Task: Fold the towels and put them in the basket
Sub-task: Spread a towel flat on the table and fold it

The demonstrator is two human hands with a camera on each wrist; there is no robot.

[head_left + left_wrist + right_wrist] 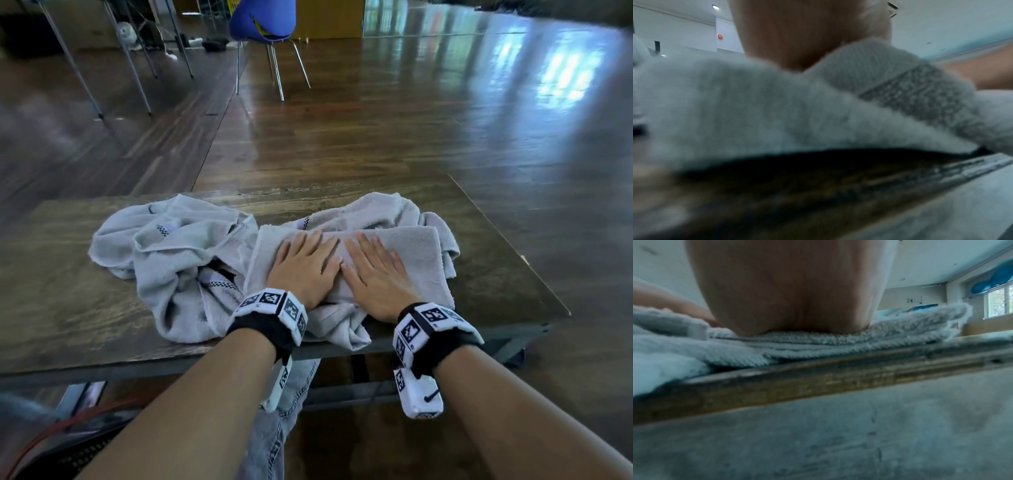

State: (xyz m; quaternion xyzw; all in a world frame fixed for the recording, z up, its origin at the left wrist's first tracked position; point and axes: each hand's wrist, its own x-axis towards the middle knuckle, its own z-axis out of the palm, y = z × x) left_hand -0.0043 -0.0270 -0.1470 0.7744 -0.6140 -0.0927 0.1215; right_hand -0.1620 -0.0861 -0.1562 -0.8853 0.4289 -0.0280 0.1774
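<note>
Hands flat, fingers straight, nothing gripped: left hand (306, 267) & right hand (376, 274) side by side on folded towel (418, 253), worktop (61, 274) near edge. Long axis runs L–R under both grips. Crumpled towel (171, 260) just left, nearer left hand. Basket not in view.

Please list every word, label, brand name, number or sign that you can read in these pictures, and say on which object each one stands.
No text can be read in any view.
Left wristband: black-and-white square marker patterns only, no letters or numbers.
Right wristband: the same kind of patterns.
White tag hanging under the right wristband: a small dark mark, too small to read.
Crumpled towels: a checkered stripe, no wording.
</note>
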